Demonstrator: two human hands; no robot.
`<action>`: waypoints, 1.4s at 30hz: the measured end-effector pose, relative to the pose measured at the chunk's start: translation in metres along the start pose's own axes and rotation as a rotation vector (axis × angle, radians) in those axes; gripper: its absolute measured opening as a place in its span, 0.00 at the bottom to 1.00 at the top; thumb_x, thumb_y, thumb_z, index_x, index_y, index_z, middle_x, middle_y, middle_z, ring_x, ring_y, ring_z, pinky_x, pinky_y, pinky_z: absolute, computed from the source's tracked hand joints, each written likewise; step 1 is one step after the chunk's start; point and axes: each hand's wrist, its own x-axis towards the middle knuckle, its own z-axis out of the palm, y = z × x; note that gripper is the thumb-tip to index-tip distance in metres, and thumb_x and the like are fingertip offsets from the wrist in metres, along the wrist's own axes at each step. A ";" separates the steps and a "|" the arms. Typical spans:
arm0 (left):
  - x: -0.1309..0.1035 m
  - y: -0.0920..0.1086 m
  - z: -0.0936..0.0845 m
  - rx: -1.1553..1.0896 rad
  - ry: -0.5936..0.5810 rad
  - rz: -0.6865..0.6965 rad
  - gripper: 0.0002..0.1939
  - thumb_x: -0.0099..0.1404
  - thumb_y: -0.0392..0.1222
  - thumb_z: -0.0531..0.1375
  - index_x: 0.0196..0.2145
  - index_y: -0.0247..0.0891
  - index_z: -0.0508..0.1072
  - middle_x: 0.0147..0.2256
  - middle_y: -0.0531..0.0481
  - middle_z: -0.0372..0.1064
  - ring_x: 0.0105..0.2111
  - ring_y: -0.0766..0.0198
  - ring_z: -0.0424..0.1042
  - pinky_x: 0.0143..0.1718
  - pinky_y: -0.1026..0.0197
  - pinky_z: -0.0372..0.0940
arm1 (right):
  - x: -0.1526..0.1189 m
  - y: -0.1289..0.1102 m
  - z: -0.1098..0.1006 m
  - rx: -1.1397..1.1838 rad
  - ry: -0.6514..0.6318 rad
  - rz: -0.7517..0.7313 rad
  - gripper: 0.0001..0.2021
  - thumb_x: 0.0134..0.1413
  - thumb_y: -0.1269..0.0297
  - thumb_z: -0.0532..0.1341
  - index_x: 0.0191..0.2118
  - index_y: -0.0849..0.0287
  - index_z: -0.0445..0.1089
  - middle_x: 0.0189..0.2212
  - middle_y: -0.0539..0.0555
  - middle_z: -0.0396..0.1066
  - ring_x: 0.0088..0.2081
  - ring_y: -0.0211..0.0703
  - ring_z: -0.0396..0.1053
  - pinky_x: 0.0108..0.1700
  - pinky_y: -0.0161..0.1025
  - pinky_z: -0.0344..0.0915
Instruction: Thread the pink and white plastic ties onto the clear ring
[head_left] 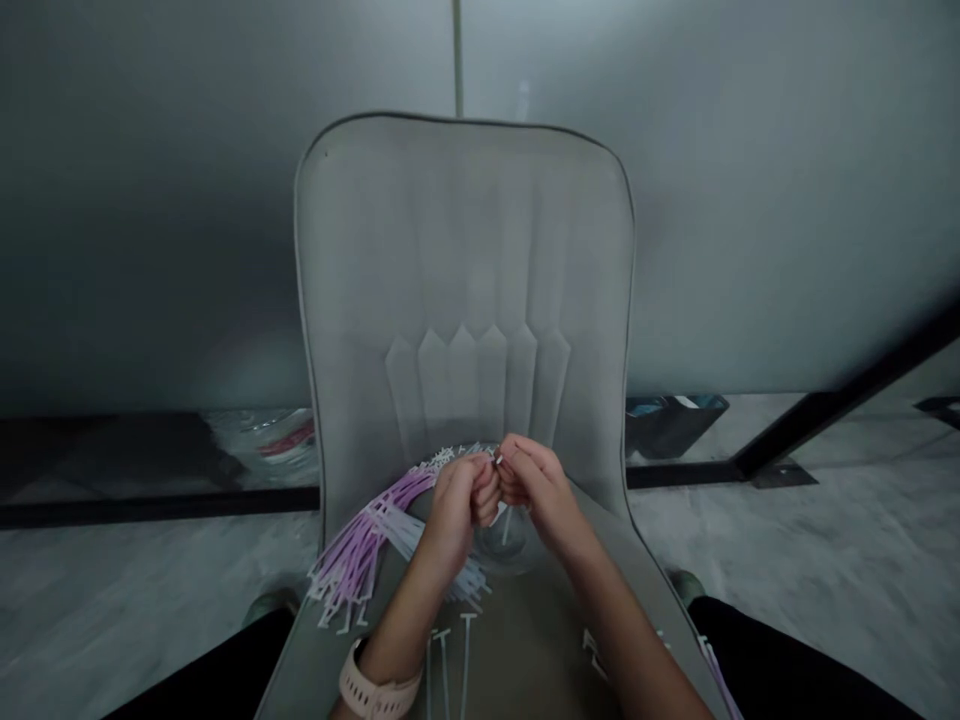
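Note:
My left hand (466, 490) and my right hand (534, 485) meet above the chair seat, both closed with thumb and finger pinched. A tiny white piece (499, 459) shows at the right fingertips, and something white shows by the left ones; its full shape is hidden. Beneath them is a clear round dish (510, 560) with a thin white stick partly visible. To the left a bundle of thin purple sticks (356, 550) with bent or T-shaped ends lies fanned out, crossed by pale bluish-white sticks (405, 530). Loose T-ended sticks (466, 650) lie near the front.
The grey padded chair (465, 230) has a tall backrest against a grey panel wall. Small white pieces (592, 650) lie beside my right forearm, and purple sticks (716, 670) at the seat's right edge. Behind the chair are a dark bag (675, 425) and clear plastic wrapping (262, 440).

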 end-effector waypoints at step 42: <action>-0.006 0.003 0.002 -0.085 -0.018 -0.024 0.20 0.54 0.46 0.60 0.16 0.41 0.52 0.13 0.64 0.40 0.14 0.76 0.36 0.14 0.70 0.37 | 0.000 0.003 0.010 0.028 0.145 -0.019 0.18 0.53 0.53 0.60 0.23 0.56 0.54 0.17 0.41 0.46 0.19 0.31 0.41 0.19 0.29 0.40</action>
